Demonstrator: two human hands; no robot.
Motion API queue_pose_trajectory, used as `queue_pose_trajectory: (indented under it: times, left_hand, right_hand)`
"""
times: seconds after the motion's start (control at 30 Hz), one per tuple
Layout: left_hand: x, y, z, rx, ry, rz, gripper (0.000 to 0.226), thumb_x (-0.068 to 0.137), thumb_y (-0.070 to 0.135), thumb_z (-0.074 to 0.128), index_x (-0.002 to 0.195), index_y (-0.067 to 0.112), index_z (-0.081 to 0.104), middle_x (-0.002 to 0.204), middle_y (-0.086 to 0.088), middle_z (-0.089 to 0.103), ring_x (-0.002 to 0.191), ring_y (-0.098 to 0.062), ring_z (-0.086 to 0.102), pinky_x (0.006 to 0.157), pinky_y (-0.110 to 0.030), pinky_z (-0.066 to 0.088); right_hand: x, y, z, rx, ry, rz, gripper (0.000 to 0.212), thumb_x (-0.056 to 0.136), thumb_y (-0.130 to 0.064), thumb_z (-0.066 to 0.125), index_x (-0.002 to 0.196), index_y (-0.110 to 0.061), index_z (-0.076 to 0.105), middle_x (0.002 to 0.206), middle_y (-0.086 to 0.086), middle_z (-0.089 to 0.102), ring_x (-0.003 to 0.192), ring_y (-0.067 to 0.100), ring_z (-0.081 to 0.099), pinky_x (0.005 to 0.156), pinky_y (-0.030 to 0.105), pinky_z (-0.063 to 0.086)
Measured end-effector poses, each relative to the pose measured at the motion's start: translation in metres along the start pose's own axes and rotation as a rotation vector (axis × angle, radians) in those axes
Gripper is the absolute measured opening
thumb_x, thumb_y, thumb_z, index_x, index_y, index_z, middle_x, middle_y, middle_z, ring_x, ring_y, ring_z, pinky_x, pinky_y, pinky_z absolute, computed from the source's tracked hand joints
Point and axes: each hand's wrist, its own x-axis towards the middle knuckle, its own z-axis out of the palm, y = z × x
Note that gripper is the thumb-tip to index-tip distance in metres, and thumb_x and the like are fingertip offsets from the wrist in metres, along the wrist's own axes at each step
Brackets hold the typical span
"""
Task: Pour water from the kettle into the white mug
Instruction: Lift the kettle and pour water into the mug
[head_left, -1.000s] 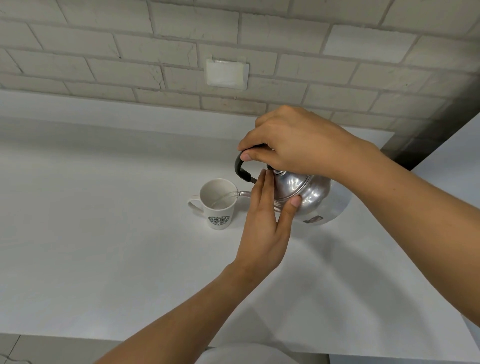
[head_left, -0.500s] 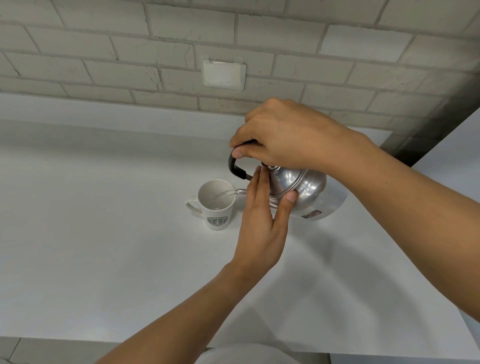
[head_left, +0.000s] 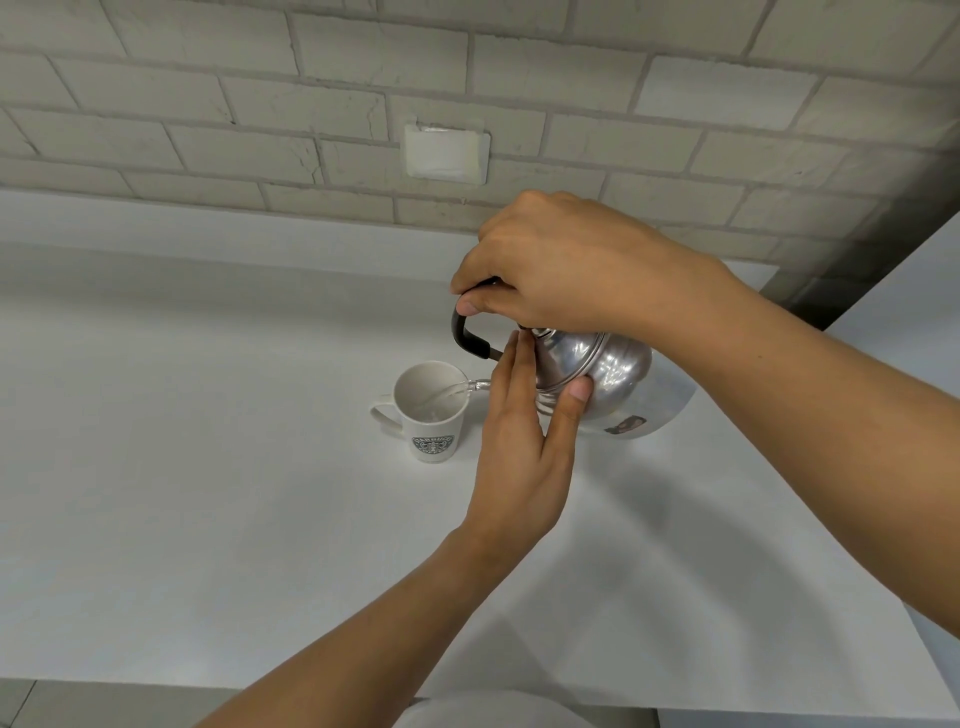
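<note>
- The right hand hides most of the black handle of the kettle; its fingers are wrapped shut round the grip, and only the handle's curved front end shows.
- The left hand covers the front of the kettle, fingers held together and laid flat against the lid region, thumb pressed on the metal shoulder; this hand is not closed round anything.
- The spout is largely masked by the left fingers; only its tip shows, just over the rim of the white mug.
- A thin clear stream of water runs from the tip into the mug; the level inside is hard to make out.
- The kettle is polished, rounded metal, tilted toward the mug and raised off the bench; a small label on its lower side is unreadable.
- The mug is a tapered ceramic cup with a round dark emblem and its loop handle turned to the left; it stands near the middle of the bench.
- The bench is smooth, matt and white; behind its far edge rises a pale brick wall carrying a blank white plate.
</note>
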Motion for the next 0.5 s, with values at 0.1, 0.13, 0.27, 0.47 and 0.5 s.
queue_pose_trajectory:
  times: [0.1,0.13,0.27,0.47,0.5]
  left_hand:
    - [-0.0006,0.0004,0.0002,-0.005,0.002,-0.003,0.069,0.107,0.050,0.048,0.167,0.028,0.023,0.170,0.009,0.033,0.158,-0.003,0.025,0.128,-0.036,0.028]
    - [-0.0006,0.0006,0.0001,-0.005,0.004,-0.003,0.069,0.107,0.050,0.048,0.167,0.028,0.023,0.170,0.009,0.033,0.158,-0.003,0.025,0.128,-0.035,0.027]
    - [-0.0001,0.0013,-0.0003,-0.008,0.009,-0.005,0.068,0.108,0.048,0.048,0.167,0.025,0.024,0.169,0.005,0.034,0.158,-0.008,0.027,0.128,-0.038,0.027]
    - [0.0012,0.0016,-0.0014,-0.017,0.011,-0.005,0.067,0.108,0.046,0.048,0.167,0.025,0.024,0.170,0.006,0.034,0.159,-0.008,0.026,0.129,-0.039,0.026]
    - [0.0013,0.0013,-0.0017,-0.016,0.010,-0.004,0.067,0.108,0.046,0.048,0.167,0.025,0.024,0.170,0.006,0.034,0.159,-0.008,0.026,0.129,-0.040,0.026]
  right_hand:
    - [0.0016,0.0007,0.0015,-0.015,0.003,0.002,0.030,0.101,-0.045,0.055,0.119,-0.033,0.074,0.101,-0.004,0.072,0.099,0.024,0.064,0.073,0.041,0.055]
    - [0.0022,0.0011,0.0021,-0.019,0.003,0.004,0.030,0.101,-0.045,0.055,0.119,-0.033,0.074,0.102,-0.003,0.072,0.099,0.025,0.065,0.072,0.041,0.054]
    - [0.0048,0.0024,0.0028,-0.030,0.009,0.011,0.030,0.100,-0.046,0.055,0.118,-0.033,0.074,0.103,-0.001,0.071,0.097,0.029,0.066,0.069,0.039,0.052]
    - [0.0080,0.0023,0.0044,-0.045,0.027,0.006,0.029,0.100,-0.047,0.056,0.117,-0.033,0.075,0.100,-0.002,0.071,0.094,0.029,0.067,0.062,0.033,0.043]
    - [0.0083,0.0023,0.0047,-0.047,0.030,0.010,0.029,0.100,-0.047,0.056,0.117,-0.033,0.075,0.100,-0.001,0.071,0.094,0.029,0.067,0.062,0.033,0.042]
